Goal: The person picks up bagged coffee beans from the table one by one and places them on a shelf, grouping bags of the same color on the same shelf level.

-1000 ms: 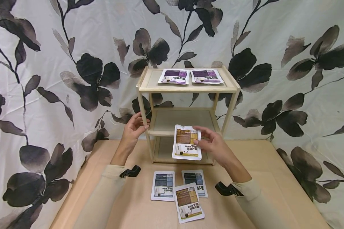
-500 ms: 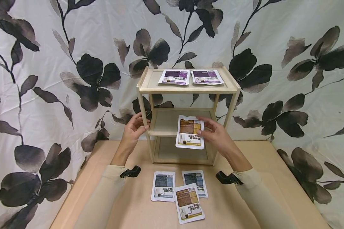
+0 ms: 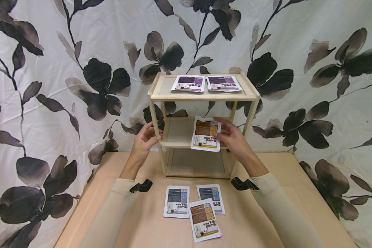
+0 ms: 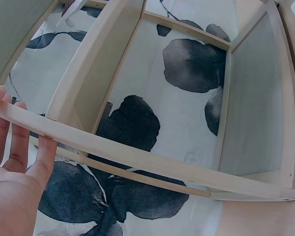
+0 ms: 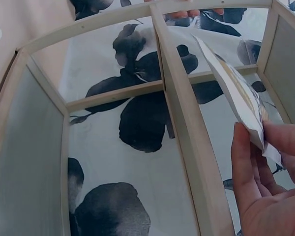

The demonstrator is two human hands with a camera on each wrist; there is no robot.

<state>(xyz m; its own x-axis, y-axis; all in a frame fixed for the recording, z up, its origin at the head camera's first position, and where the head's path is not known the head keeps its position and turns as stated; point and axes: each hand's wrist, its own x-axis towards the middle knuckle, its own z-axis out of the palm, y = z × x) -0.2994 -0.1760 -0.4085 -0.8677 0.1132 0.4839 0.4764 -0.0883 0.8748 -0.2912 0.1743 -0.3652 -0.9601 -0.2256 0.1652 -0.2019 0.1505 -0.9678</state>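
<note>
In the head view my right hand (image 3: 235,141) pinches the right edge of a white-edged pouch with a brown and yellow label (image 3: 205,132). That pouch is held before the middle board of a small wooden shelf rack (image 3: 204,97). From the right wrist, the pouch (image 5: 238,93) is seen nearly edge-on, tilted, between thumb and fingers. My left hand (image 3: 145,137) holds the rack's front left post. In the left wrist view the post (image 4: 113,147) passes between the thumb and the fingers of the hand (image 4: 19,172).
Two purple-labelled pouches, a left one (image 3: 189,83) and a right one (image 3: 224,83), lie on the top board. Before the rack, on the table (image 3: 260,220), lie two blue-labelled pouches (image 3: 176,202) (image 3: 215,193) and another brown-labelled pouch (image 3: 204,220), which overlaps the right blue one.
My right hand has raised the brown-labelled pouch from before the lower opening to the middle board's level. The left hand has stayed on the post.
</note>
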